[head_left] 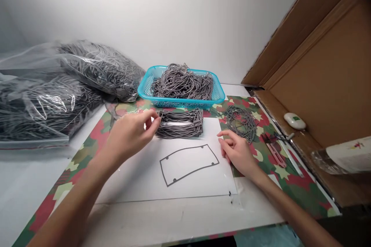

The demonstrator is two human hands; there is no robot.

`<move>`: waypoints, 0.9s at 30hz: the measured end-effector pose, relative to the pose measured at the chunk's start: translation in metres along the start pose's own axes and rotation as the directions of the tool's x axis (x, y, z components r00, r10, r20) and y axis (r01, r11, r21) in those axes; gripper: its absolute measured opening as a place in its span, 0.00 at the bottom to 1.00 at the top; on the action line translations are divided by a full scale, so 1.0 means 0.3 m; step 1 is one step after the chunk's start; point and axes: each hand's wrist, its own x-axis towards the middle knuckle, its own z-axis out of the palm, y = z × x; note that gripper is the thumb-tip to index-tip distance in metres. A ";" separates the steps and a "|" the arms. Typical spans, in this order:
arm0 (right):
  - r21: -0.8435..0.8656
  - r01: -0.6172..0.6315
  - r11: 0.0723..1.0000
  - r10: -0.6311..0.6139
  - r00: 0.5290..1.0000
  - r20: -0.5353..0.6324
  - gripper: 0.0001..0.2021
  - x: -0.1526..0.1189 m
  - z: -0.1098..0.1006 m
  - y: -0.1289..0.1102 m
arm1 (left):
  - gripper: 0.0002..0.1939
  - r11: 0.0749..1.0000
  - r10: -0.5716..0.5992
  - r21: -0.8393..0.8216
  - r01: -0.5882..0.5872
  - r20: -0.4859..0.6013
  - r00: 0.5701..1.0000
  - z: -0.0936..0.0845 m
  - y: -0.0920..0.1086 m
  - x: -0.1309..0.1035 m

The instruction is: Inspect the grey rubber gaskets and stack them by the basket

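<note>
A single thin dark-grey gasket [189,149], four-cornered with wavy long sides and small round tabs, lies flat on the white sheet [133,185]. Behind it is a stack of similar grey gaskets [181,129]. My left hand [131,133] is at the stack's left end, thumb and index finger closed in a pinch; whatever is between the tips is too small to make out. To the right of the single gasket, my right hand [237,152] hovers over the sheet's right edge, fingers loosely bent and apart, with nothing seen in them.
A blue basket [185,104] heaped with grey gaskets stands at the back. Full clear plastic bags [98,67] lie left. On the right are a loose gasket tangle [240,121], pink-handled scissors [276,154], a white oval object [295,121] and a cardboard wall [324,73].
</note>
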 end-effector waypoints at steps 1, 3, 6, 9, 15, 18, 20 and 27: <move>-0.007 0.015 1.000 -0.015 1.000 -0.007 0.09 -0.003 0.005 0.003 | 0.15 0.999 -0.005 -0.051 0.009 0.087 0.996 -0.018 -0.007 -0.004; -0.060 0.059 0.996 -0.061 0.998 -0.034 0.08 -0.009 0.021 0.009 | 0.20 0.987 0.006 -0.155 0.044 0.310 0.951 -0.041 -0.023 -0.020; -0.193 0.127 0.973 -0.142 0.987 -0.069 0.08 -0.016 0.043 0.011 | 0.21 0.972 0.054 -0.211 0.100 0.619 0.784 -0.029 -0.049 -0.062; -0.310 0.183 0.933 -0.208 0.977 -0.051 0.09 -0.014 0.054 0.006 | 0.17 0.983 0.022 -0.151 0.106 0.665 0.747 0.012 -0.065 -0.108; -0.393 0.215 0.894 -0.244 0.969 -0.026 0.13 -0.012 0.053 -0.006 | 0.10 0.993 0.009 -0.101 0.068 0.615 0.789 0.046 -0.060 -0.136; -0.437 0.248 0.865 -0.281 0.960 -0.011 0.12 -0.018 0.054 -0.007 | 0.09 0.992 -0.001 -0.101 0.079 0.609 0.793 0.038 -0.055 -0.140; -0.469 0.275 0.839 -0.315 0.949 -0.007 0.11 -0.021 0.056 -0.006 | 0.10 0.990 0.004 -0.112 0.085 0.626 0.780 0.036 -0.055 -0.143; -0.492 0.313 0.812 -0.354 0.935 0.010 0.09 -0.028 0.062 -0.003 | 0.16 0.973 -0.091 -0.107 0.203 0.632 0.769 0.046 -0.056 -0.131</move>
